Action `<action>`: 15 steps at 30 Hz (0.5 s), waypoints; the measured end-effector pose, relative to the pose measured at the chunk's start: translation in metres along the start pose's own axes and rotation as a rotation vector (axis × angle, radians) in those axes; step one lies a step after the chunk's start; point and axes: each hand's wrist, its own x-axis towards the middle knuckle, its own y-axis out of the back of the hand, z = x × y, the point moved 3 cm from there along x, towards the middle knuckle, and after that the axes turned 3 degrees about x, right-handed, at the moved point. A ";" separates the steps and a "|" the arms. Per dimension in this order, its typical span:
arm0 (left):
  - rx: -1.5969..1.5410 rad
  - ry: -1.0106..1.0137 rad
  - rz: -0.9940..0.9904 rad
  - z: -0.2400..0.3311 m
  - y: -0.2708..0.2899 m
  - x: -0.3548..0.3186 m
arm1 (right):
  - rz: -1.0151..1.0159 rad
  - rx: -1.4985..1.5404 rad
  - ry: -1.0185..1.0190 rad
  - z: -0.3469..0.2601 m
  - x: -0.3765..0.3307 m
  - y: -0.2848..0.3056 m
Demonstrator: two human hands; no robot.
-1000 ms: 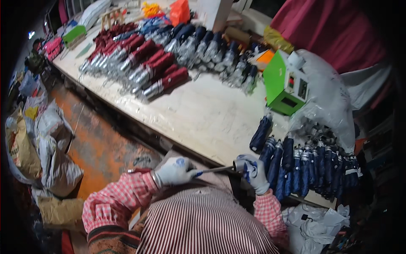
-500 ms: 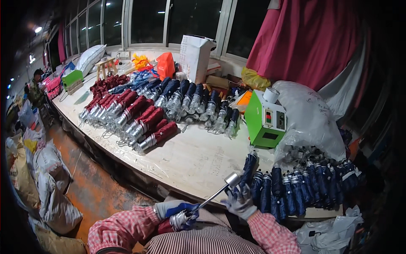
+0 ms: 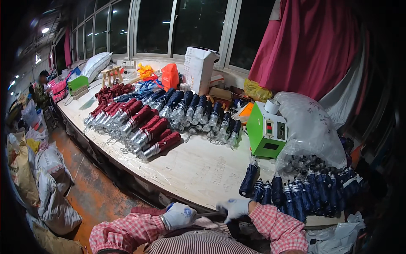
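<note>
My left hand (image 3: 179, 216), in a white and blue work glove, is closed on a dark red folding umbrella (image 3: 146, 210) low in front of my striped apron. Its folded red cloth sticks out to the left, behind my wrist. A thin grey shaft (image 3: 208, 215) runs right from this hand toward my gloved right hand (image 3: 237, 208). The right fingers curl round the shaft's far end, slightly blurred; the handle is hidden there. Beyond my hands, several red umbrellas (image 3: 163, 144) lie in a row on the table (image 3: 203, 169). Several navy umbrellas (image 3: 298, 199) stand packed at the right.
A green machine (image 3: 267, 131) with buttons stands right of the table's middle, beside a big translucent plastic sack (image 3: 311, 122). More navy umbrellas (image 3: 190, 106) lie beyond the red ones. Sacks (image 3: 55, 182) line the floor at left. Another person (image 3: 41, 93) is far left.
The umbrella's long metal shaft, which pointed up and right with its silver handle showing, now lies nearly level. My right hand has gone from open beside the handle to curled round that end.
</note>
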 end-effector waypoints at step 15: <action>1.066 -0.153 0.472 0.002 -0.003 0.024 | 0.154 -0.216 -0.040 -0.014 0.016 0.039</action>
